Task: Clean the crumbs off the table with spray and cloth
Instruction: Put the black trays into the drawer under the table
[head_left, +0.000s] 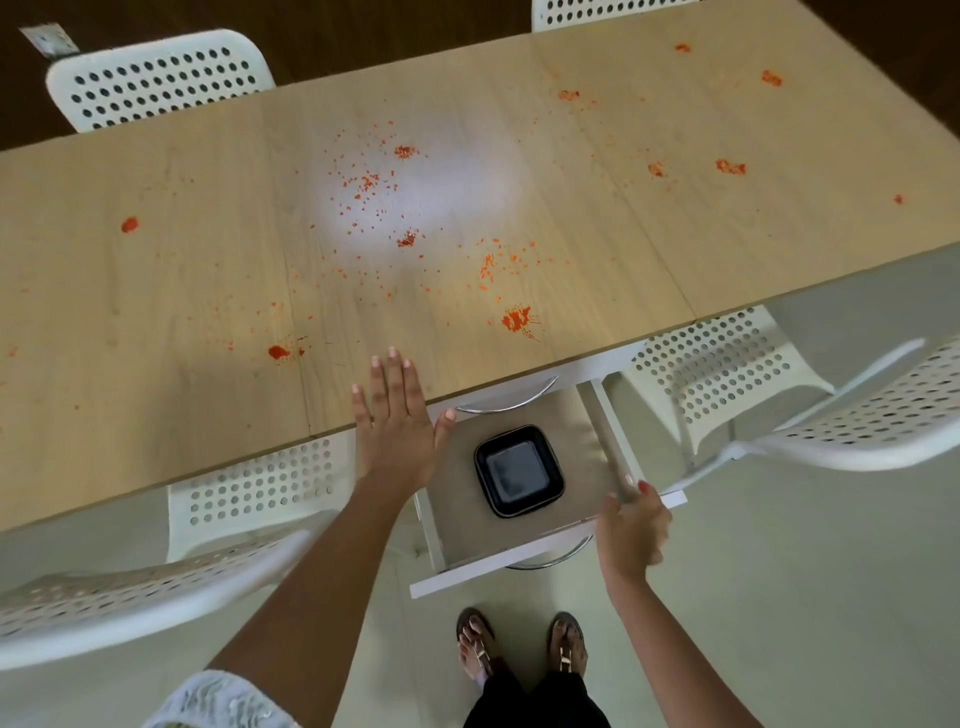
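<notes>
Light wooden table (208, 260), orange crumbs (363, 187) strewn across it: left hand (397, 421) flat, fingers straight, apparently bracing its near edge; right hand (631, 525) grasping white pulled-out drawer (519, 558) beneath, likely seeking spray and cloth, neither visible.

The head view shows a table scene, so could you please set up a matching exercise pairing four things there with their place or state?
Things:
1. left hand
2. right hand
3. black tray
4. orange crumbs

Places or states:
A. lying inside the open drawer
B. scattered over the table
C. gripping the drawer's front right corner
D. flat, fingers straight, at the table's near edge

Pairs: 1-D, 2-C, 3-A, 4-B
</notes>
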